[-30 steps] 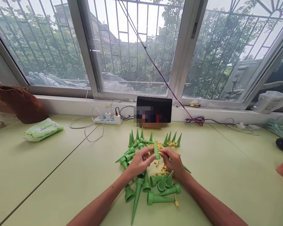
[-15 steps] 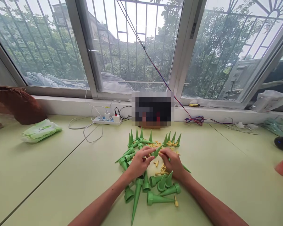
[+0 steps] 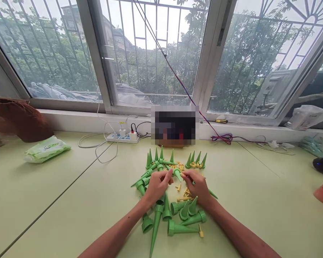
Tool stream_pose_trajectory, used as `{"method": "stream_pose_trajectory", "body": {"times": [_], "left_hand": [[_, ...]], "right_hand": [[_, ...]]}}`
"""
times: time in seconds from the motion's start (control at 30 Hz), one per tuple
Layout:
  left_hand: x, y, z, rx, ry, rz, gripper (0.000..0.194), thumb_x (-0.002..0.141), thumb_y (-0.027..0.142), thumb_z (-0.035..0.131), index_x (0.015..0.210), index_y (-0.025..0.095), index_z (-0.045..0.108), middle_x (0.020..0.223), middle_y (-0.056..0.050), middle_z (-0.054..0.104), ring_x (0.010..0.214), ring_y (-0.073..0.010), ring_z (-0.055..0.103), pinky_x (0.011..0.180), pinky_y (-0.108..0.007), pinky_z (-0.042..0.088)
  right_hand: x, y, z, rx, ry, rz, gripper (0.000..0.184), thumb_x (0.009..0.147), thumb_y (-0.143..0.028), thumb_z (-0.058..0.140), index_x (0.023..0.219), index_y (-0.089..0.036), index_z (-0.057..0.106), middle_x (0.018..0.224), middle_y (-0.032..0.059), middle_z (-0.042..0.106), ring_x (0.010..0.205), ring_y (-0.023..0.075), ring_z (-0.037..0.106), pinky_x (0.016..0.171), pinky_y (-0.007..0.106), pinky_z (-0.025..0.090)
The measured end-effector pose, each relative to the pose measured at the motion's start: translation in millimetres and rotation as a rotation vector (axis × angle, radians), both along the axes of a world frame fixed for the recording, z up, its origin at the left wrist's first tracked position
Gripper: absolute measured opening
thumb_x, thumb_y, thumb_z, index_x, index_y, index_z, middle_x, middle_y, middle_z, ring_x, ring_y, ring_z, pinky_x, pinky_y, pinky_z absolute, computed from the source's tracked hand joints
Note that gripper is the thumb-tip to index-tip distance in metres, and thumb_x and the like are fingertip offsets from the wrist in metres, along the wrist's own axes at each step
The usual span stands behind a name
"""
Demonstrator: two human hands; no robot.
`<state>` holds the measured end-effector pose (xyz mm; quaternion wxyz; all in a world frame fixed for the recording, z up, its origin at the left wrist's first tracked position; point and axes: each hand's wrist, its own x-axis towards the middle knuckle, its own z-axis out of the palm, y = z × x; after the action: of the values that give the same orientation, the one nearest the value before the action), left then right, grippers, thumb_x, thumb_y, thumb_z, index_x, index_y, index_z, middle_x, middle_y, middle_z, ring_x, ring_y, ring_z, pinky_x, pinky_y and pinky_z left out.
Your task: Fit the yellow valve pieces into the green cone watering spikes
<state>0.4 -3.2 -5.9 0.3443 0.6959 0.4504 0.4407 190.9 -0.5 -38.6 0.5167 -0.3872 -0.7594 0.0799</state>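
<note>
My left hand is closed, its fingertips at the wide end of a green plastic spike whose point is turned down toward the right. Opposite it, my right hand pinches a small yellow plastic piece, mostly hidden by the fingers, close beside the spike. Loose yellow pieces lie on the table between the hands. More green spikes lie around and below the wrists, with a yellow piece by one tip. Several spikes stand upright behind my hands.
Another upright group of spikes stands at the back right, with yellow pieces at the bases. A power strip with cables, a blurred dark box and a cable bundle line the windowsill. A wipes pack lies left.
The green spike has been turned over: its point was up to the right and is now down. My left fingers have curled in; my right hand has hardly moved.
</note>
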Motion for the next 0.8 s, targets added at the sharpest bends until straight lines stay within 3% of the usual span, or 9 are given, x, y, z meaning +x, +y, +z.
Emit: {"method": "stream_pose_trajectory", "body": {"times": [0.13, 0.37, 0.8], "left_hand": [[1.6, -1.8, 0.6, -0.022, 0.038, -0.074, 0.056, 0.093, 0.054, 0.046, 0.056, 0.015, 0.06, 0.051, 0.0, 0.053, 0.049, -0.0107, 0.043, 0.052, -0.025, 0.031], [1.2, -2.6, 0.2, 0.032, 0.114, -0.083, 0.051, 0.092, 0.055, 0.049, 0.061, 0.015, 0.056, 0.057, 0.001, 0.05, 0.056, -0.0117, 0.042, 0.053, -0.025, 0.029], [-0.3, -1.7, -4.8, 0.152, 0.139, -0.098, 0.029, 0.089, 0.04, 0.062, 0.071, 0.017, 0.058, 0.079, -0.001, 0.054, 0.063, -0.0116, 0.05, 0.06, -0.025, 0.041]], "right_hand": [[-1.9, -1.3, -0.1, 0.016, -0.023, 0.053, 0.018, 0.099, -0.028, 0.051, 0.093, -0.02, 0.067, 0.083, 0.0063, 0.069, 0.074, 0.019, 0.064, 0.066, 0.03, 0.051], [-1.5, -1.8, -1.0, 0.002, -0.017, 0.07, 0.018, 0.098, -0.026, 0.051, 0.095, -0.021, 0.068, 0.083, 0.0057, 0.069, 0.074, 0.019, 0.065, 0.067, 0.03, 0.052], [-1.1, -3.9, 1.3, -0.089, -0.004, 0.078, 0.018, 0.098, -0.025, 0.049, 0.089, -0.02, 0.063, 0.078, 0.0034, 0.065, 0.068, 0.0171, 0.06, 0.064, 0.028, 0.047]]}}
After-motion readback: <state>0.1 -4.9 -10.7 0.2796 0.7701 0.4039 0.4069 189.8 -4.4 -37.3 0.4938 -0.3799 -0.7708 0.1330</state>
